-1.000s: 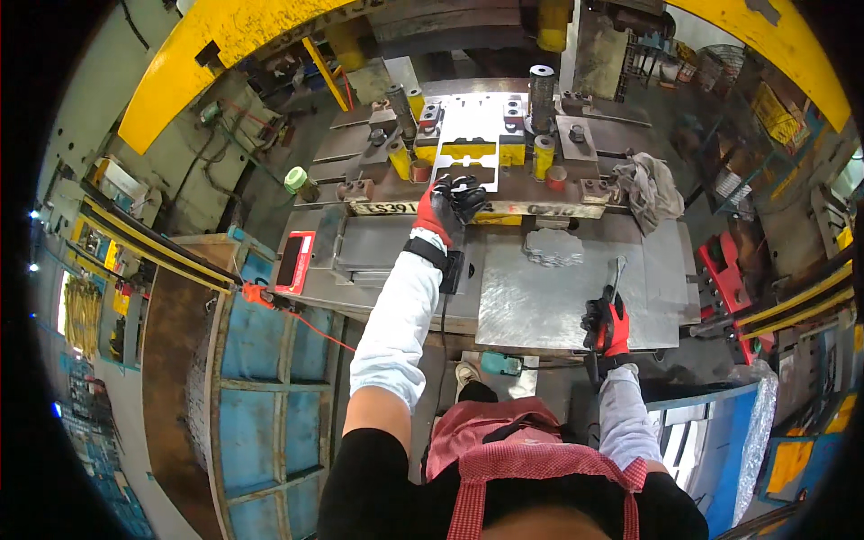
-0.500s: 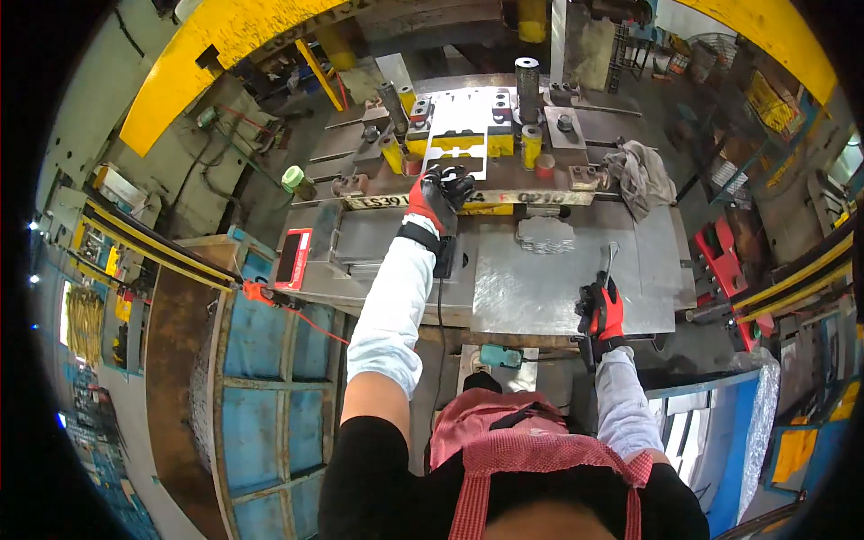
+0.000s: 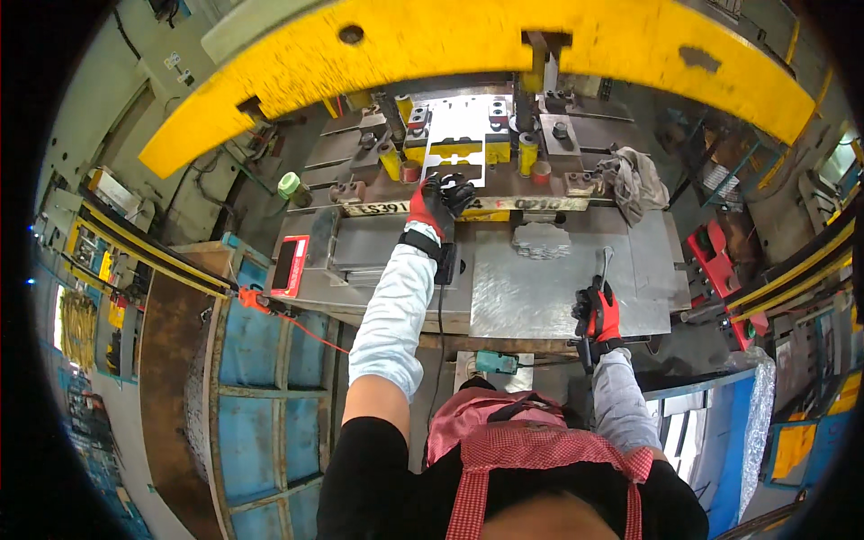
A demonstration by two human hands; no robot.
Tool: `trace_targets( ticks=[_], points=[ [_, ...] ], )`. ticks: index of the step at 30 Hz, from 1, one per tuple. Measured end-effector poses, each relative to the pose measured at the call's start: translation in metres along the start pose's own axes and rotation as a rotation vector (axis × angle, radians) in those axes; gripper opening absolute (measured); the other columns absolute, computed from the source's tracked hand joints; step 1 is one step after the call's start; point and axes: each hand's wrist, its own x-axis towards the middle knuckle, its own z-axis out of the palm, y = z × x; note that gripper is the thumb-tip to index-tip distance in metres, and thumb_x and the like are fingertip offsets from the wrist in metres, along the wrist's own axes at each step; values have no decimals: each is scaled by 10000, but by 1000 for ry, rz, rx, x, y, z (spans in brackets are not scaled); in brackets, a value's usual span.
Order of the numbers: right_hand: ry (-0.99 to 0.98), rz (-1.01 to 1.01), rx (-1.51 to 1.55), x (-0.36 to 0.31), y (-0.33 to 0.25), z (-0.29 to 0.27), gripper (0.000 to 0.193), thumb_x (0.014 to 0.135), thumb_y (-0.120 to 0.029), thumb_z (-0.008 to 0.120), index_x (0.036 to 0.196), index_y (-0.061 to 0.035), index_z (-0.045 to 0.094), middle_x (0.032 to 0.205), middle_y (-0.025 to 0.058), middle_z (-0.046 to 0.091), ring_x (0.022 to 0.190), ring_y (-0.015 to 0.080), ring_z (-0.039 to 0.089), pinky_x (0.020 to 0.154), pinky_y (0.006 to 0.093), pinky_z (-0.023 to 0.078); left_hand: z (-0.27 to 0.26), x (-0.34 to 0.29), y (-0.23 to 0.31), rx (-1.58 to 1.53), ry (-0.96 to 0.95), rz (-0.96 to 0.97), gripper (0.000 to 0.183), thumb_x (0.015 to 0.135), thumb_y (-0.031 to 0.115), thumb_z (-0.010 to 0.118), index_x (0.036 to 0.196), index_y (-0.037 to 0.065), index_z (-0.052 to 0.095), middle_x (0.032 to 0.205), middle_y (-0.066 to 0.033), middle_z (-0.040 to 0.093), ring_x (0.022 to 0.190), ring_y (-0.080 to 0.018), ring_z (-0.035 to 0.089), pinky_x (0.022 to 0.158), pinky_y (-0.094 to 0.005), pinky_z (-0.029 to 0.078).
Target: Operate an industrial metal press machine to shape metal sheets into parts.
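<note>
My left hand [image 3: 438, 205], in a red and black glove, is at the near end of a pale punched metal strip [image 3: 456, 168]. Its curled fingers close on the strip's near left corner, partly hiding it. The strip runs away from me into the die [image 3: 540, 203] between upright posts. To the right, my gloved right hand [image 3: 598, 315] is closed round a hand tool with a slim metal end [image 3: 607, 262]; its exact kind is unclear. This hand rests over a flat metal sheet [image 3: 517, 301]. A small stack of cut metal pieces [image 3: 542, 240] lies on that sheet.
A yellow press beam [image 3: 432, 49] spans above the die. A grey rag [image 3: 637, 183] lies at the right of the bed. Left of my left arm are stacked metal plates [image 3: 364, 255] and a red-framed box [image 3: 290, 266]. A blue frame [image 3: 274, 360] stands lower left.
The yellow beam has come down and fills more of the upper view. My left hand stays at the strip's near end, and my right hand still holds the tool with little movement.
</note>
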Motion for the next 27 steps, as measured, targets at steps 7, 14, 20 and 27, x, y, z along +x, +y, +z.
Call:
trace_targets(
  ticks=[7,14,20,27],
  points=[
    [-49,12,63,-1,-3,2,273,813,-112,558,1049,-153,427,646,37,464,468,135,418,417,288,360,-3,0,0,-107,-101,-45,510,876,311,369,1192,-87,411,1114,-232,528,1030,-370,517,888,-429,436],
    [-42,32,85,-2,-6,5,217,816,-95,545,985,-149,420,640,34,454,470,136,406,431,294,358,2,-5,-4,-29,-32,21,451,860,308,431,1164,-25,443,1104,-225,526,1033,-353,507,897,-460,417],
    [-27,26,35,0,0,0,251,823,-98,543,1034,-159,422,641,31,447,472,135,401,430,292,349,22,-24,6,-30,2,14,302,868,276,442,1027,26,502,969,-181,586,845,-323,585,798,-422,494],
    [-142,15,-255,1,6,-27,373,802,-87,566,1147,-59,425,809,66,558,600,149,516,529,295,451,4,-7,2,-34,21,-53,416,894,358,356,995,2,548,927,-170,615,877,-337,597,813,-456,480]
  ],
)
